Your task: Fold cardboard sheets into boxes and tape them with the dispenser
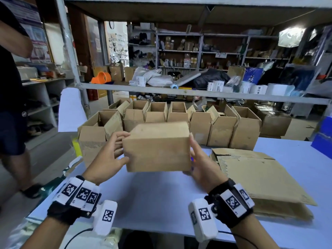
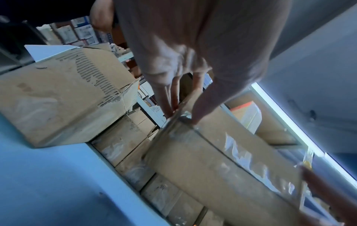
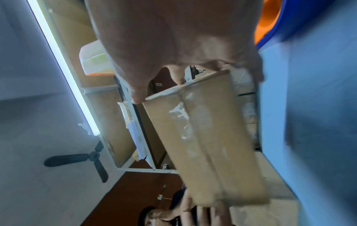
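Observation:
I hold a folded cardboard box (image 1: 158, 146) in the air above the light blue table (image 1: 152, 203), one hand at each end. My left hand (image 1: 115, 151) grips the left end, thumb low and fingers spread on the far corner. My right hand (image 1: 199, 159) grips the right end. In the left wrist view the box (image 2: 222, 160) shows clear tape along its seam, with my left hand (image 2: 182, 117) astride its corner. The right wrist view shows the same taped face of the box (image 3: 204, 137), held by my right hand (image 3: 197, 85). No tape dispenser is in sight.
A stack of flat cardboard sheets (image 1: 260, 177) lies on the table to the right. Several open-topped boxes (image 1: 179, 117) stand in a row along the far edge, with a larger one (image 1: 93, 139) at the left. A blue bin (image 1: 323, 137) sits far right. Another person (image 1: 10, 105) stands at left.

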A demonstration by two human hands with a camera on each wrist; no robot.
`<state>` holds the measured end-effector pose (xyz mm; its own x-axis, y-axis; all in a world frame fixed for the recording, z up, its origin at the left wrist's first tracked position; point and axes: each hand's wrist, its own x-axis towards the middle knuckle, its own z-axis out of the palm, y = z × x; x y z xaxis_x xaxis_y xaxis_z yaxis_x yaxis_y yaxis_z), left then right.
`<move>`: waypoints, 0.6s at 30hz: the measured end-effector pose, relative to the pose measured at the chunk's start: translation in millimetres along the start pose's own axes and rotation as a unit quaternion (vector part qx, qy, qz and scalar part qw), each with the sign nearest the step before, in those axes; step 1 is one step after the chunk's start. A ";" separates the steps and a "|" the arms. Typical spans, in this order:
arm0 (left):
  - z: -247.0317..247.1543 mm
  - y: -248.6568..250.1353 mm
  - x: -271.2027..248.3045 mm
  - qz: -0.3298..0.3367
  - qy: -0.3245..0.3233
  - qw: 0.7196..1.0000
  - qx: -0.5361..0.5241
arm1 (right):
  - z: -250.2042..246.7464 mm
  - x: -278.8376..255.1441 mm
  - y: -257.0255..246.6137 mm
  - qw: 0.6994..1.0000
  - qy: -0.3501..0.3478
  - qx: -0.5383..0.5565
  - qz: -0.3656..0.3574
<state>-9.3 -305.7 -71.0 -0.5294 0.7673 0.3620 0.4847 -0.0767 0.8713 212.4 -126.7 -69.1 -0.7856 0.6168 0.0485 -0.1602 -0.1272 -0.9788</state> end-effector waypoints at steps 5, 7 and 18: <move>15.1 -11.9 9.2 -0.082 0.009 0.996 0.023 | 10.3 9.6 3.8 0.984 0.098 0.005 -0.150; 27.4 -12.8 10.0 -0.141 -0.025 0.990 0.010 | 15.8 12.8 18.1 0.982 0.077 -0.077 -0.153; 34.6 -20.5 -11.2 -0.037 0.039 0.995 0.090 | 46.6 33.4 91.1 0.964 0.022 -0.257 -0.057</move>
<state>10.8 -290.7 -104.3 -0.6170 0.7147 0.3295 0.5552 0.0986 0.8259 143.7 -153.9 -147.4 -0.7527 0.6378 0.1633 0.0832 0.3383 -0.9374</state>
